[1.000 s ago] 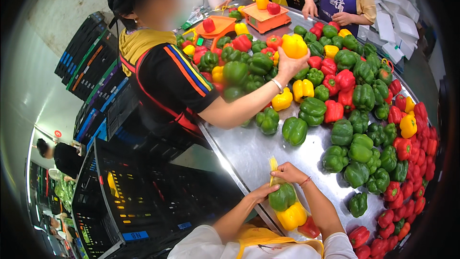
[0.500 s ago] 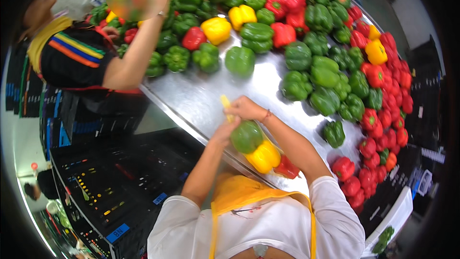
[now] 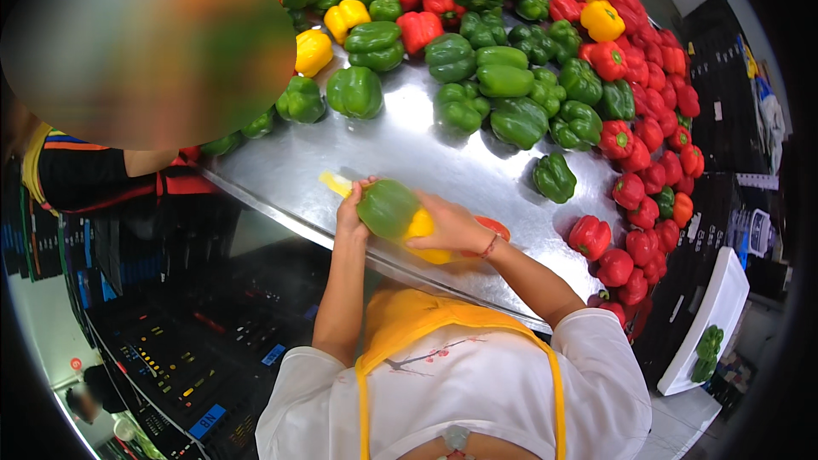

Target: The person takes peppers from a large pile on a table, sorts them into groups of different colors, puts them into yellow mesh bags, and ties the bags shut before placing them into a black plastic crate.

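A clear bag of bell peppers lies across my two hands above the near edge of the metal table. Inside it a green pepper point(image 3: 388, 208), a yellow pepper point(image 3: 421, 223) and a red pepper point(image 3: 493, 227) are in a row. My left hand point(image 3: 351, 211) grips the bag at its green end, by the narrow neck, where a yellow strip point(image 3: 334, 182) sticks out. Over the yellow pepper my right hand point(image 3: 450, 224) is wrapped, its wrist partly covering the red one.
Loose green peppers point(image 3: 520, 123) are spread over the metal table point(image 3: 400, 140), with red peppers point(image 3: 635, 194) heaped along its right side. A co-worker's arm point(image 3: 149, 162) is at the left, largely blurred out. Black crates point(image 3: 230, 324) stand below the table's left edge.
My right hand has left the bag's neck and taken hold of the yellow pepper. The bag has turned more level and shifted left. The view has shifted too.
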Available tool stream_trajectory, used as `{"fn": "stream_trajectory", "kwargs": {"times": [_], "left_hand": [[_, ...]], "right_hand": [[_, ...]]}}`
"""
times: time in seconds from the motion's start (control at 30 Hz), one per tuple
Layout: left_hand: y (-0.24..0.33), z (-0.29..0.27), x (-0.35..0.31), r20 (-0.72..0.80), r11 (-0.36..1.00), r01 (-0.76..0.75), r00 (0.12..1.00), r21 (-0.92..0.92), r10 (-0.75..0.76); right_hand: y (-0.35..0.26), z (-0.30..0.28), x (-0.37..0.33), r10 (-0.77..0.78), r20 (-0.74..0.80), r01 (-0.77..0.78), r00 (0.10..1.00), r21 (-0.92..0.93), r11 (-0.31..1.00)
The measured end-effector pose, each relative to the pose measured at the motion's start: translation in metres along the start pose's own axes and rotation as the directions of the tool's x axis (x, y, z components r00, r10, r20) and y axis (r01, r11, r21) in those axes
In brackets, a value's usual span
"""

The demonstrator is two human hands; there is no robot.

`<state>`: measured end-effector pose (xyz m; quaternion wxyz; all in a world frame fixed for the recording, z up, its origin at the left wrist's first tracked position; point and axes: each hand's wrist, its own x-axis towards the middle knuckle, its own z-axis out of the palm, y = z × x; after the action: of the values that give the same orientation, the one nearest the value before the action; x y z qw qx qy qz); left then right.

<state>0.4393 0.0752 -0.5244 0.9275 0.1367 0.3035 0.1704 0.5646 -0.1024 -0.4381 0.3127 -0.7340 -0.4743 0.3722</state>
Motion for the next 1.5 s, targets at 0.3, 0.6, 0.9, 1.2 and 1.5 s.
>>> {"fn": "stream_trajectory", "kwargs": {"times": [0.3,0.6,0.9,1.2,1.5], "left_hand": [[-0.002,0.012,-0.008,-0.105,0.994,-0.079,0.991,0.071,0.086],[-0.003,0.019,-0.009,-0.105,0.937,-0.203,0.965,0.283,0.241],[-0.005,0.0,-0.002,-0.155,0.93,-0.21,0.952,0.3,0.265],[-0.019,-0.002,-0.001,-0.242,0.932,-0.271,0.913,0.241,0.328],[-0.023,0.013,-0.009,-0.258,0.911,-0.349,0.88,0.219,0.399]], "right_hand": [[-0.014,0.02,-0.018,-0.027,-0.262,-0.063,0.965,-0.328,0.943],[0.015,0.018,-0.001,-0.073,-0.225,0.033,0.972,-0.175,0.984],[0.037,-0.029,-0.061,0.008,-0.092,-0.04,0.996,-0.349,0.936],[0.044,-0.023,-0.068,0.046,-0.083,-0.069,0.995,-0.309,0.949],[0.023,-0.016,-0.07,0.027,-0.162,-0.099,0.986,-0.455,0.885]]}}
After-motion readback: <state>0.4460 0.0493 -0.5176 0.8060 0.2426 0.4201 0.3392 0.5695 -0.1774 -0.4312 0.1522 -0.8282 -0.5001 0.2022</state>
